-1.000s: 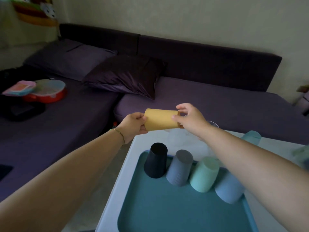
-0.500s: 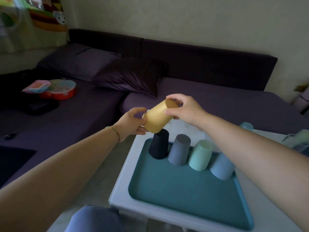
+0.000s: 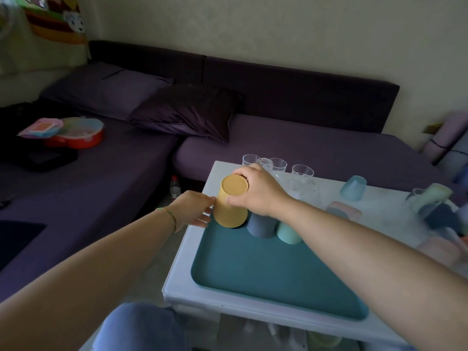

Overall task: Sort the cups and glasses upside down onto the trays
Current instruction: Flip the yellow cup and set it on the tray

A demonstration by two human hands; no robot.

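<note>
Yellow cup point(image 3: 231, 203) sat inverted, apparently over a dark cup point(image 3: 240, 226), far-left corner of the tray point(image 3: 253, 274) — right hand point(image 3: 260, 193) gripped its base, left hand point(image 3: 192, 209) touched its side, fingers loose. Best lowered straight, released once seated.

Matt plastic, clear glass, dull and shiny cloth.
The mustard cup point(image 3: 231, 206) looks matt and faintly grainy; the teal tray point(image 3: 266, 272) is smooth matt plastic. The glasses point(image 3: 301, 173) are clear and glossy, the white table point(image 3: 181, 272) is smooth, the sofa point(image 3: 316, 148) is matt purple cloth, and its pillow point(image 3: 187, 111) has a satin sheen.
</note>
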